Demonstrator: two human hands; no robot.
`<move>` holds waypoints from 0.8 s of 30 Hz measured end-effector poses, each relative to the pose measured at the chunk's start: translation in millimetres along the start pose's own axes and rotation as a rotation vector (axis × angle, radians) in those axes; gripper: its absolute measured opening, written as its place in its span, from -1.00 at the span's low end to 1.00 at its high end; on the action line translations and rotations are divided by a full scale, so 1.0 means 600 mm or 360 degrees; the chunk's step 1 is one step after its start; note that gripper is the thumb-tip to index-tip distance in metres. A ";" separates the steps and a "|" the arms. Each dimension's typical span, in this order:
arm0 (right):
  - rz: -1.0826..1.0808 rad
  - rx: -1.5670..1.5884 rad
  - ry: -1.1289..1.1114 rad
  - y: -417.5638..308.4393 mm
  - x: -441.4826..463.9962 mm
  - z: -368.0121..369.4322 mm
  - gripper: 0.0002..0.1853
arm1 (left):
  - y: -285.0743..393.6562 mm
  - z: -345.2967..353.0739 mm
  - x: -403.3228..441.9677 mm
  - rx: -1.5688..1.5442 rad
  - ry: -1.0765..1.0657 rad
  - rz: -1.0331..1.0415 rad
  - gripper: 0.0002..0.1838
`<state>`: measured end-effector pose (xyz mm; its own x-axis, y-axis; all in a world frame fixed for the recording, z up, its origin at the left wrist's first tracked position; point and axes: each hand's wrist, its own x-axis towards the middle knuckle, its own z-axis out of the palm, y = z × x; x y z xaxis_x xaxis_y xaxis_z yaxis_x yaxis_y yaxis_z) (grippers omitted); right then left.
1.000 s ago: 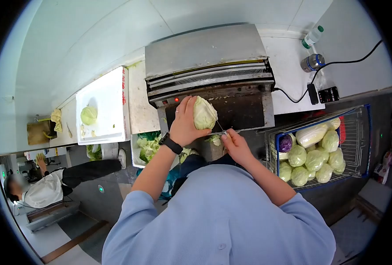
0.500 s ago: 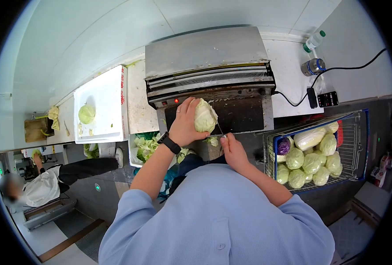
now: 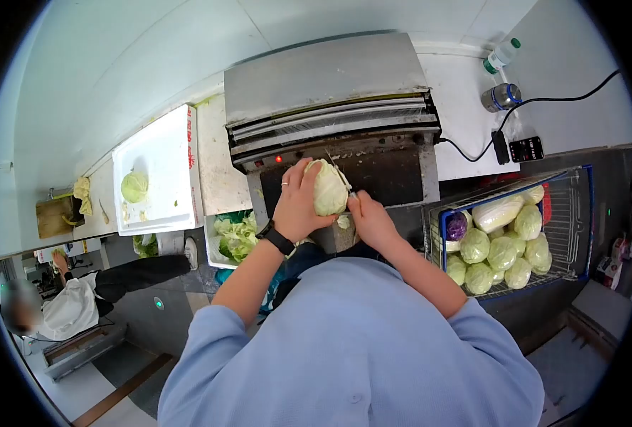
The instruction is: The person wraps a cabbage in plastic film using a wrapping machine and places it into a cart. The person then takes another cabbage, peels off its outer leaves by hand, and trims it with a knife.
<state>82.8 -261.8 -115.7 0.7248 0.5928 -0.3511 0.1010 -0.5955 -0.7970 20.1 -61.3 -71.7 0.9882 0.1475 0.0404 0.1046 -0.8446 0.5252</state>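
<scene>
A pale green cabbage [image 3: 329, 189] is gripped by my left hand [image 3: 298, 203], whose fingers curve around its left side. Over the front of a wrapping machine [image 3: 323, 78], it rests near the dark plate [image 3: 387, 178]. My right hand [image 3: 370, 218] is closed on the handle of a knife [image 3: 339, 171]; the thin blade lies against the cabbage's right side. Under my hands hangs or lies a small leaf scrap [image 3: 343, 222]; its support is unclear.
A cart [image 3: 579, 213] at right holds several wrapped cabbages [image 3: 502, 252]. At left are a white foam box [image 3: 156, 203] with one cabbage and a bin of loose leaves [image 3: 236, 236]. A phone [image 3: 526, 149], bottle [image 3: 502, 55] and cable lie back right. Another person [image 3: 70, 306] is far left.
My right hand has moved up slightly, and the knife blade has swung from below the cabbage's right edge to lie along its upper right side. My left hand still holds the cabbage.
</scene>
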 end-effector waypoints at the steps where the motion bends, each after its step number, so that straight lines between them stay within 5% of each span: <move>1: 0.0006 0.0014 0.0020 -0.004 0.005 0.003 -0.61 | -0.005 -0.003 0.002 -0.0035 0.0023 -0.0014 0.17; 12: 0.0136 -0.0048 0.0047 0.049 -0.022 -0.004 -0.62 | -0.022 -0.004 -0.006 -0.0125 0.0057 -0.0084 0.19; 15: 0.0189 0.0108 0.0370 0.050 -0.079 -0.080 -0.63 | -0.014 -0.013 0.004 -0.0139 -0.0080 -0.0180 0.28; 19: -0.0011 -0.0123 0.1108 0.162 -0.015 -0.224 -0.66 | -0.018 -0.023 0.006 -0.0258 -0.0128 -0.0097 0.10; 22: -0.0089 -0.0620 0.1184 0.230 0.081 -0.329 -0.71 | -0.082 -0.008 0.002 -0.0550 -0.0094 0.0055 -0.15; 24: -0.0003 -0.0824 0.1111 0.283 0.157 -0.361 -0.74 | -0.064 -0.016 0.005 -0.0916 -0.0154 -0.0156 -0.16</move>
<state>316.1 -424.3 -177.4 0.9596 0.2267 0.1668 0.2769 -0.8671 -0.4140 17.7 -23.3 -83.7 0.9855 0.1405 -0.0949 0.1452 -0.4104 0.9003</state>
